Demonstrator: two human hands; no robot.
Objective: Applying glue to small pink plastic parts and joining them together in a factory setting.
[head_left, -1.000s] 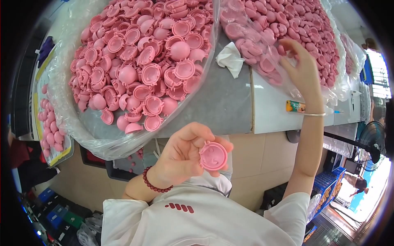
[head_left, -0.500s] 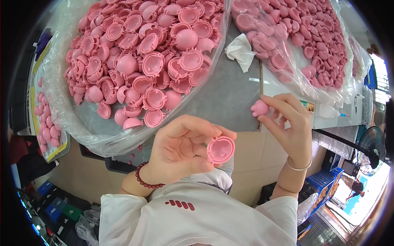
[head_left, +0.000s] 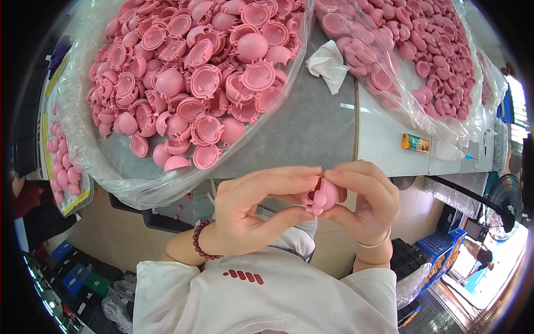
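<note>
My left hand (head_left: 245, 209) pinches a small pink plastic half shell (head_left: 307, 199) by its edge, thumb below and fingers above. From the other side my right hand (head_left: 370, 197) grips a second pink half shell (head_left: 329, 193), rounded with small knobs. The two halves meet in front of my chest, touching at the rims, with a dark gap between them near the top. Fingertips cover part of both pieces.
A clear plastic bag (head_left: 130, 189) of pink half shells lies open on the grey table (head_left: 303, 131). Another bag (head_left: 409, 111) of pink pieces sits at the right. Nearby are a white tissue (head_left: 329, 65), a yellow lighter (head_left: 415, 143) and a white bottle (head_left: 446, 150).
My right hand has moved left and down with its knobbed half shell, bringing it against the half shell in my left hand. The left hand's half shell has turned to face right.
</note>
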